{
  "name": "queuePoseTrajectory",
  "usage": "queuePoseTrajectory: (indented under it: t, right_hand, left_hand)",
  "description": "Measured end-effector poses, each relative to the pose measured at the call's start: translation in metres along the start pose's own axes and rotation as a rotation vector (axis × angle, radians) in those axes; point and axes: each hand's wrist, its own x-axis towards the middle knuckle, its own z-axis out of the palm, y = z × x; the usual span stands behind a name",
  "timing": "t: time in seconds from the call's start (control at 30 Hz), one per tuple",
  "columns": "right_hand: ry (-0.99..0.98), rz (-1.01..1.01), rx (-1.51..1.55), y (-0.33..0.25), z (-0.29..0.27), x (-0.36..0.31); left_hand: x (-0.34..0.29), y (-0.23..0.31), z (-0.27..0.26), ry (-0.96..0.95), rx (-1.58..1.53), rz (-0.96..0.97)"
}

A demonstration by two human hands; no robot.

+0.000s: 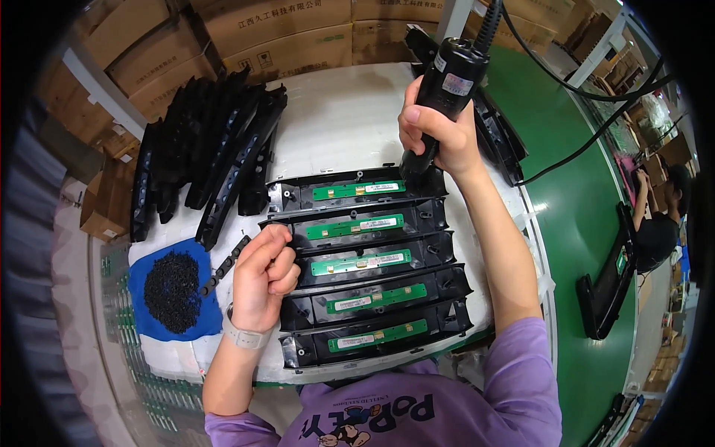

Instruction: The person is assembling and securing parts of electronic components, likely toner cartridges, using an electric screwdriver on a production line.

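My right hand (436, 134) grips a black electric screwdriver (447, 89) held upright, its tip down at the right end of the top black plastic panel (350, 190). Several such panels lie in a row before me, each carrying a green circuit board strip (357, 223). My left hand (262, 272) is curled shut at the left ends of the middle panels, fingers pinched together; whether it holds a screw I cannot tell.
A blue tray (141, 290) with a heap of black screws lies left of my left hand. A stack of black panels (208, 141) leans at the back left, more at the back right (503, 138). Cardboard boxes (283, 30) stand behind. Another person (659, 216) works along the green conveyor (573, 194).
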Motion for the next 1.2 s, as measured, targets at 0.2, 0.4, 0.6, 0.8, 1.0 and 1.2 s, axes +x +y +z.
queuePoseTrajectory:
  t: [0.2, 0.4, 0.6, 0.8, 1.0, 1.2]
  right_hand:
    - [0.006, -0.009, -0.087, -0.001, 0.007, -0.004]
    - [-0.078, -0.04, 0.268, -0.025, 0.033, -0.019]
    - [-0.288, -0.173, 0.754, -0.028, 0.07, -0.039]
    - [-0.25, -0.092, 0.753, -0.017, 0.082, -0.047]
    - [-0.209, -0.151, 0.736, -0.027, 0.068, -0.042]
    - [-0.245, -0.206, 0.679, -0.039, 0.054, -0.037]
  left_hand:
    - [-0.002, -0.007, 0.004, -0.018, -0.083, -0.033]
    - [0.005, -0.021, -0.001, -0.083, -0.323, 0.016]
    - [-0.001, -0.022, 0.013, -0.186, -0.31, -0.02]
    - [-0.004, -0.023, 0.014, -0.243, -0.225, -0.045]
    - [-0.005, -0.022, 0.014, -0.239, 0.012, -0.079]
    - [-0.006, -0.023, 0.015, -0.164, 0.176, -0.101]
